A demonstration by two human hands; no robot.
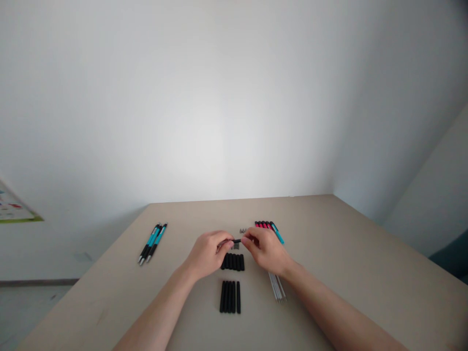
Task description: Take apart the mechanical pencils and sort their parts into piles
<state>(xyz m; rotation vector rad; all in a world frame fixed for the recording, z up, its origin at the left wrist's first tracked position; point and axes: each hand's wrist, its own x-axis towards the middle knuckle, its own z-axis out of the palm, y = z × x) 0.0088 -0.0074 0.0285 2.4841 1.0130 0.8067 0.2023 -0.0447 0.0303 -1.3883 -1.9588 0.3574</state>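
Between my two hands is a small black pen part [237,241], held level. My left hand [209,252] pinches its left end, and my right hand [266,249] pinches the right end. Just below my fingers lies a row of short black grips [234,262]. Nearer the front is a row of longer black tubes [228,297], one set slightly apart. White refills [278,287] lie partly under my right wrist. Behind my hands are small metal parts [243,231], and some more [236,246] show under the held part.
Assembled blue and black pens [152,243] lie at the left of the beige table [321,229]. Behind my right hand are several pink barrels [263,224] and a blue one [278,233]. A white wall rises behind the table. Something dark teal [451,253] shows at the right edge.
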